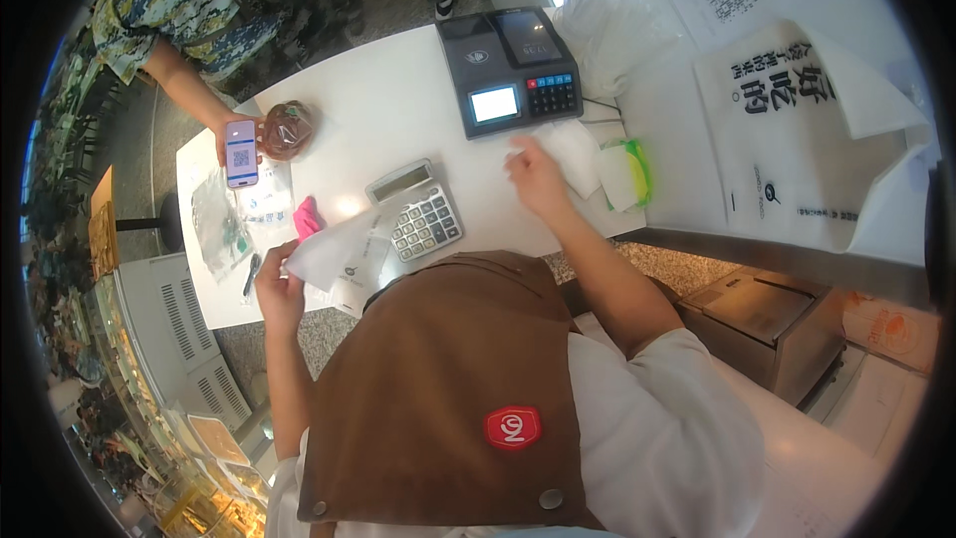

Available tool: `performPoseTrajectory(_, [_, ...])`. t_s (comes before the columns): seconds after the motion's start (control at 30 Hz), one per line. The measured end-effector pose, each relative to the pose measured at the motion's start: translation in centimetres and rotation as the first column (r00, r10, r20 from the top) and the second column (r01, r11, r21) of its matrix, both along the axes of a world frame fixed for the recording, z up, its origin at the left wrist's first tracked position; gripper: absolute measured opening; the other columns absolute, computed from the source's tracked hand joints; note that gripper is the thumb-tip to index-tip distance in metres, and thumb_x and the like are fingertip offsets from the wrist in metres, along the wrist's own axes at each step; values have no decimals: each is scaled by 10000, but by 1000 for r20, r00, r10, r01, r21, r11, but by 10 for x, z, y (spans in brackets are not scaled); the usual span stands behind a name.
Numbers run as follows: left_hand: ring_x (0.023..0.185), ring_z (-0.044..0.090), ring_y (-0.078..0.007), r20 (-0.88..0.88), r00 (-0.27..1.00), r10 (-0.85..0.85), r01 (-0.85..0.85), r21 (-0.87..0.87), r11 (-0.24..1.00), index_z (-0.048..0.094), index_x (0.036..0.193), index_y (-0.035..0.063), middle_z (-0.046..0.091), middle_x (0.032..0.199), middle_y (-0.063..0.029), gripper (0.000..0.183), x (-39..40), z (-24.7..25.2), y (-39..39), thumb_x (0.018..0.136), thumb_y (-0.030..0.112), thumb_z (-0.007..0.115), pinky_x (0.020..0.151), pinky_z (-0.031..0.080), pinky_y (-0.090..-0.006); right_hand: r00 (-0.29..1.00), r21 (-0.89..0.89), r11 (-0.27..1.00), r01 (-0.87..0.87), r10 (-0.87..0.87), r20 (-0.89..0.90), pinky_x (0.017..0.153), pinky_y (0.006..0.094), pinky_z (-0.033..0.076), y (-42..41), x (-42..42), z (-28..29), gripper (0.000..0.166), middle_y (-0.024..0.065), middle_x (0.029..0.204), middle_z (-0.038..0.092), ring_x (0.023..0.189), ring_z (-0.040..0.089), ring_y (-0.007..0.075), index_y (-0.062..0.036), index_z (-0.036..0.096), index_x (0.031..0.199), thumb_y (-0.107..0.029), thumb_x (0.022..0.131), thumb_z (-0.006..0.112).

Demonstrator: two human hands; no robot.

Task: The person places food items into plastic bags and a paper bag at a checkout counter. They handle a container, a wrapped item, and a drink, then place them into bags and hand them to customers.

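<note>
My left hand pinches the edge of a translucent printed plastic bag, which hangs slack over the counter's near edge and covers part of a grey calculator. Just below the payment terminal, my right hand is over the white counter, fingers partly bent and apart, with nothing visible in it. The terminal's small display is lit. Across the counter, another person's hand holds out a phone showing a square code. Beside the phone is a brown item in clear wrap.
Flat plastic bags, a pen and a pink cloth-like item lie at the left. A green-and-white tissue pack and clear bags are at the right. Large printed bags sit on the side shelf.
</note>
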State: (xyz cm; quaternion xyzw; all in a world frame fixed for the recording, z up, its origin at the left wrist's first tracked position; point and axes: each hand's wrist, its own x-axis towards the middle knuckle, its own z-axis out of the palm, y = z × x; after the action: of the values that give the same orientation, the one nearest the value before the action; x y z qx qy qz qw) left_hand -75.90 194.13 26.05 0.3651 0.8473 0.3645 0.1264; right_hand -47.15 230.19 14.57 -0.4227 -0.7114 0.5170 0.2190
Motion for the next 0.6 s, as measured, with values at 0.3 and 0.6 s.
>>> performPoseTrajectory(0.3, [915,654,-129,40,955,293,-296,117,948,644,1149,7,704,985,-54,241,17,3,-45,914,-40,614,829,520,-269,936,335,939,-77,-48,350,726,516,537,71,14,8,493,190,882,736,789,701,412,-114,506,1478,-244,1008,578])
performPoseTrajectory(0.6, [803,590,-75,30,938,345,-346,30,938,668,1172,-1,694,883,-5,184,31,13,-53,1018,89,625,733,484,-231,948,367,930,38,-149,281,763,549,532,89,24,-3,492,240,914,728,838,695,449,-82,515,1475,-267,1021,553])
